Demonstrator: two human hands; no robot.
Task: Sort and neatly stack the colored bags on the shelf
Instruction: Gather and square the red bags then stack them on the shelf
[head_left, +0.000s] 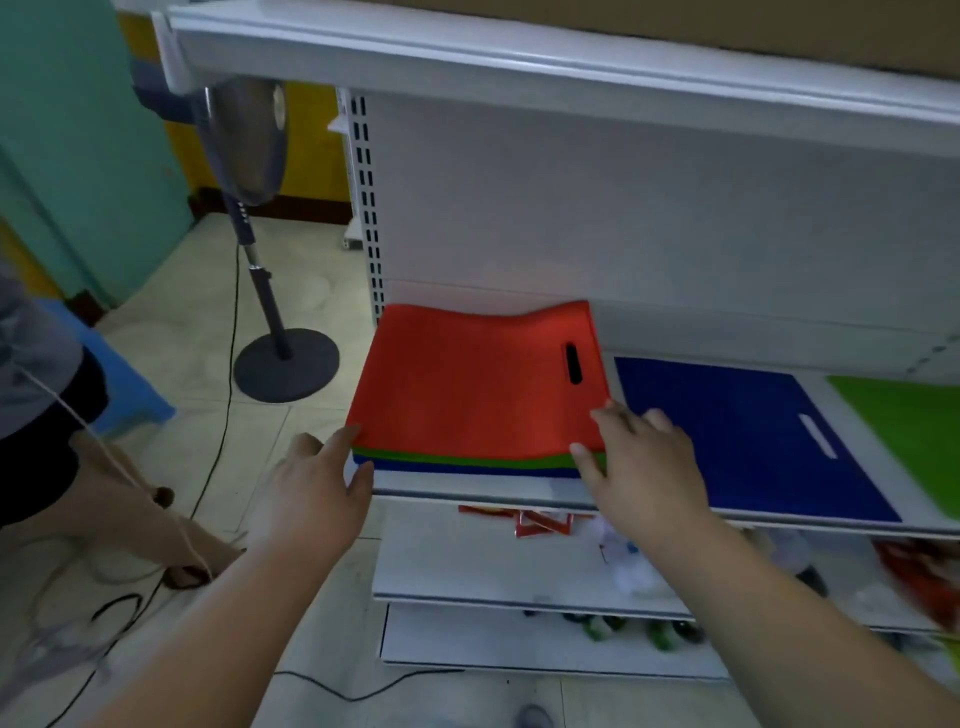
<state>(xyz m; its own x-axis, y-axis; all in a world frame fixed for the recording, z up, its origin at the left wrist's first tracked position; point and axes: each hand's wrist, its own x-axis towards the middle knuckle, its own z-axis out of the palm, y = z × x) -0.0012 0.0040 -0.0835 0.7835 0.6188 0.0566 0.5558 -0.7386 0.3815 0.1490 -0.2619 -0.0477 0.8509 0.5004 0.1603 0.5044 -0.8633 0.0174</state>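
Here both open grips flank the orange bag (472, 379), left hand (311, 493), right hand (644, 467).

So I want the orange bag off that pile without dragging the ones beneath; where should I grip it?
Probably pinch the orange bag at its front corners, coming from the front. It lies flat on top, its front edge at the shelf lip, and the left hand and right hand are already at those corners.
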